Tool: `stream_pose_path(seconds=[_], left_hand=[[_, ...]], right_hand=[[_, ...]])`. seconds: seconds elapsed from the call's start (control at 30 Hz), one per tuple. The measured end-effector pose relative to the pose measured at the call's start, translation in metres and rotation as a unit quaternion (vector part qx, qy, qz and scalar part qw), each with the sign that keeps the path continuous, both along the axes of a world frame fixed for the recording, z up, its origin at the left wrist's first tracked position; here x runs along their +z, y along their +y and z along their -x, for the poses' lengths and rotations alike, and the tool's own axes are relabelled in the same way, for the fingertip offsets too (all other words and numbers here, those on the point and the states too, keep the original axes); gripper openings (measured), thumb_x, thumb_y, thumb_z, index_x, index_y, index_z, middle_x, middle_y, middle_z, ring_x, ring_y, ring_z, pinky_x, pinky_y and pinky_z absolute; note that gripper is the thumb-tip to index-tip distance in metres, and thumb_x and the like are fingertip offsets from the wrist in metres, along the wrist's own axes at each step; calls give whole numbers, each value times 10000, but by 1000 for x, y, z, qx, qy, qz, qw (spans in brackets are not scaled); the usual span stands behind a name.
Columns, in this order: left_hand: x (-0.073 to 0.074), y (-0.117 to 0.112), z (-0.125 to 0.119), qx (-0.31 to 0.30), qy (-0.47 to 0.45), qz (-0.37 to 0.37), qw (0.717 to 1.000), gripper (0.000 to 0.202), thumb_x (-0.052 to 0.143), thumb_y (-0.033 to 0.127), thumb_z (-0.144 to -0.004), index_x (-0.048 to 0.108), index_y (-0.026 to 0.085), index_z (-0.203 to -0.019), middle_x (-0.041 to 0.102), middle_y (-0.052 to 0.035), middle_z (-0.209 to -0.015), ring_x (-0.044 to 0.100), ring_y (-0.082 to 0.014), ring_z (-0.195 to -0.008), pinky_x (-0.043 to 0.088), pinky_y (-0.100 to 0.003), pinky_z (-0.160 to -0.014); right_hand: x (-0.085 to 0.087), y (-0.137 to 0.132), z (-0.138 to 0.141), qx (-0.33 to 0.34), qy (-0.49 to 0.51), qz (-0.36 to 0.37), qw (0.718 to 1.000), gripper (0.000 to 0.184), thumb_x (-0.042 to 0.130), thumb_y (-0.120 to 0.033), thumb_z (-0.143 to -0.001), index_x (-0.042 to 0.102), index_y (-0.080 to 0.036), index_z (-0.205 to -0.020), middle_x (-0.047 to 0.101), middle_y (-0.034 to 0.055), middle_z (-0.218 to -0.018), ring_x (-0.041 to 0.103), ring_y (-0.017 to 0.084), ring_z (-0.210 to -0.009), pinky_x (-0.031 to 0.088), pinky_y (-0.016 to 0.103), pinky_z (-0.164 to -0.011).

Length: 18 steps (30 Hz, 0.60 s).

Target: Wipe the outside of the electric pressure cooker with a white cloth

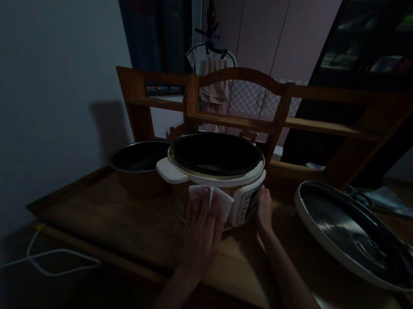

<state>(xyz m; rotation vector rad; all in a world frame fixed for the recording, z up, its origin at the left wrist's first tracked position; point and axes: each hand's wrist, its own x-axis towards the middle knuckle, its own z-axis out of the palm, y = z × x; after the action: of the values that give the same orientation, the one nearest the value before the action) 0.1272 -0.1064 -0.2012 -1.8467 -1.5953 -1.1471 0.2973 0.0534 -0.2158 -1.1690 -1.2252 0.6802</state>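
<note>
Starting from the left edge of the wooden table [120, 219], a white cable [54, 258] hangs below the near-left corner. A dark pan [138, 156] sits toward the back-left, just beside the electric cooker [226, 180]. The cooker stands mid-table, open, with its black inner pot exposed.

My left hand [201, 233] lies flat on the cooker's front wall. Its fingers are straight and close together, pinning a folded white wipe [218, 199] against the casing under the rim. My right hand [264, 209] rests open against the cooker's right side, next to the control panel [250, 206]. Its fingers are loosely laid on the wall, not clenched.

I judge that wiping goes best with even pressure from the whole palm and short strokes following the curve. The right hand should push back so the cooker doesn't slide toward the pan, and the wipe should stay off the panel's seams.

The steel lid [354, 237] lies upturned toward the right edge, well apart.
</note>
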Motion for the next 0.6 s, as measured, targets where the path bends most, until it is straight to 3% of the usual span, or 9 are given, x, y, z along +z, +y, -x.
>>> stream_pose_path(seconds=[0.2,0.4,0.6], left_hand=[[-15,-11,1,38,9,42,998,759,484,216,-1016,71,148,-1649,193,-179,-1698,109,-305,-1594,218,-562,-1263],[6,-6,-2,-33,-68,15,997,799,502,272,-1013,31,186,-1653,105,-153,-1721,63,-295,-1599,238,-553,-1265],[18,-1,-10,-51,-30,12,998,773,499,273,-1014,75,175,-1652,134,-132,-1717,52,-283,-1601,112,-546,-1291]], right_hand=[[1,0,0,-9,0,6,1000,480,376,-683,-936,572,-255,-842,647,51,-875,568,252,-864,413,386,-853],[0,0,1,0,5,-3,1000,469,387,-680,-936,582,-260,-860,648,58,-908,584,262,-897,435,399,-867],[-2,1,1,1,10,-4,1000,457,387,-667,-942,594,-264,-878,664,56,-930,588,261,-896,440,394,-866]])
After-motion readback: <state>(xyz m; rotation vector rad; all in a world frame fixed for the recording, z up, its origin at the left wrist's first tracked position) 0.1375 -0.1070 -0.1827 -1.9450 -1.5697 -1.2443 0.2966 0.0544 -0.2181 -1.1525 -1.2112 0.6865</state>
